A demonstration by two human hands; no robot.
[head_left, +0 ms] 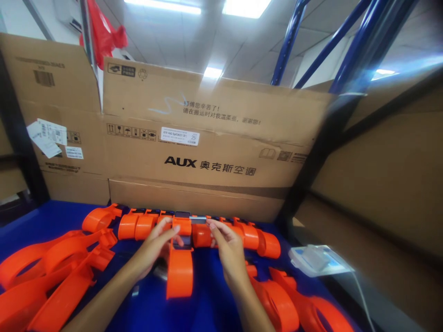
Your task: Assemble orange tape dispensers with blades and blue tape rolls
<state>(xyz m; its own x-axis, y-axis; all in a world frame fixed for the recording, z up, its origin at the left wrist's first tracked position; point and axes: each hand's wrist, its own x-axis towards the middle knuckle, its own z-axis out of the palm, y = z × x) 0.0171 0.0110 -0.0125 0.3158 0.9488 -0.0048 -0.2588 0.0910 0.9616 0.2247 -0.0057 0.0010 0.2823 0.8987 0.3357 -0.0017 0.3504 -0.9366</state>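
Left hand (155, 246) and right hand (226, 246) both grip orange dispenser (180, 269) upright on blue tabletop (207, 304); row of orange parts (138, 226) behind, cardboard box (207, 152) beyond.

both forearms are bare to the frame edge, no sleeves, gloves, rings or watch showing.

Both hands, the left hand (154, 249) and right hand (228, 246), grip an orange plastic housing (180, 269) over the blue bench (204, 309), with a far row of orange parts (138, 226) before an AUX cardboard box (207, 157).
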